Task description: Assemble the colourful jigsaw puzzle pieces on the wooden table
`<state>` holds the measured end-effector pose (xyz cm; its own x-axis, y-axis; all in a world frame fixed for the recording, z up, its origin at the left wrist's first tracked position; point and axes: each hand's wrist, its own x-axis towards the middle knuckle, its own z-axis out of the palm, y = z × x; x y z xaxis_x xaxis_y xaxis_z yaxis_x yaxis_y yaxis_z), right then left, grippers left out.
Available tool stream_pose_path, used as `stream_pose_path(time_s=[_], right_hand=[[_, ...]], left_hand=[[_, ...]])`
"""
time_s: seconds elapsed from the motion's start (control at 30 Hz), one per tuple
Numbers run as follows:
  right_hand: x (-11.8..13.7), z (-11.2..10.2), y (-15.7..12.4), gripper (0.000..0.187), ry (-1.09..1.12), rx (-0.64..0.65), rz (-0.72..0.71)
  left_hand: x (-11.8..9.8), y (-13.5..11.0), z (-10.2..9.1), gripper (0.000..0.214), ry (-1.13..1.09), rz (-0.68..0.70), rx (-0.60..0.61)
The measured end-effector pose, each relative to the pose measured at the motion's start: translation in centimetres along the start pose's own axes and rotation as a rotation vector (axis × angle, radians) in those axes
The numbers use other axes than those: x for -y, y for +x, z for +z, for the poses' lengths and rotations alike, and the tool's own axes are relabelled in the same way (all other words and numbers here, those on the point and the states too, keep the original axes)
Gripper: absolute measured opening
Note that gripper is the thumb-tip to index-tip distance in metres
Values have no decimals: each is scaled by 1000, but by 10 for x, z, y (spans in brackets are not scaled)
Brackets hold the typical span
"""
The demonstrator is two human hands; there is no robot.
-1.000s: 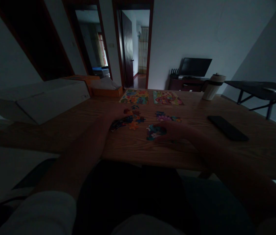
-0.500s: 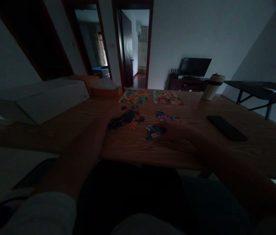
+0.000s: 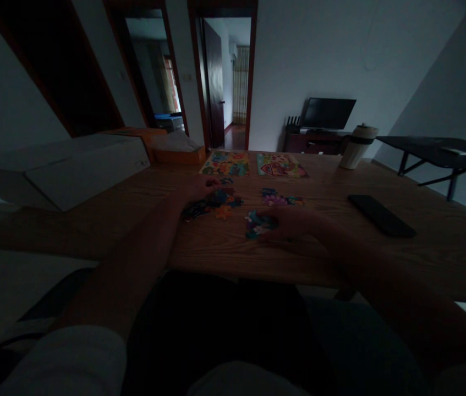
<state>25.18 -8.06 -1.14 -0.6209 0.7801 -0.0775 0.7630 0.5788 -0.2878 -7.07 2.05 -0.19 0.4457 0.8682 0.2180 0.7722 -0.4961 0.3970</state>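
The room is dim. Loose colourful puzzle pieces (image 3: 224,199) lie in the middle of a wooden table (image 3: 422,258). My left hand (image 3: 195,188) rests on the left edge of that pile, fingers touching the pieces. My right hand (image 3: 294,221) lies on the table with its fingertips against a small joined cluster of teal and pink pieces (image 3: 257,224). Another small group of pieces (image 3: 280,197) sits just beyond my right hand. Whether either hand grips a piece is too dark to tell.
Two finished puzzle boards (image 3: 226,163) (image 3: 280,164) lie side by side farther back. A black phone (image 3: 381,215) lies to the right, a pale tumbler (image 3: 356,146) at the back right, white boxes (image 3: 71,168) and an orange box (image 3: 175,151) at the left.
My left hand has shifted slightly away and to the left across the pile, and some pieces there have moved. My right hand stays by the teal cluster.
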Motion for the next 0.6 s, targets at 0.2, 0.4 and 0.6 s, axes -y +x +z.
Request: stream_pose_path(time_s=[0.2, 0.4, 0.6], right_hand=[[4, -3, -3, 79, 13, 31, 19], [6, -4, -5, 80, 20, 27, 31], [10, -5, -7, 74, 15, 15, -22]], left_hand=[[-4, -2, -1, 37, -24, -73, -40], [-6, -3, -4, 31, -41, -146, -78], [18, 1, -2, 28, 57, -357, -215]])
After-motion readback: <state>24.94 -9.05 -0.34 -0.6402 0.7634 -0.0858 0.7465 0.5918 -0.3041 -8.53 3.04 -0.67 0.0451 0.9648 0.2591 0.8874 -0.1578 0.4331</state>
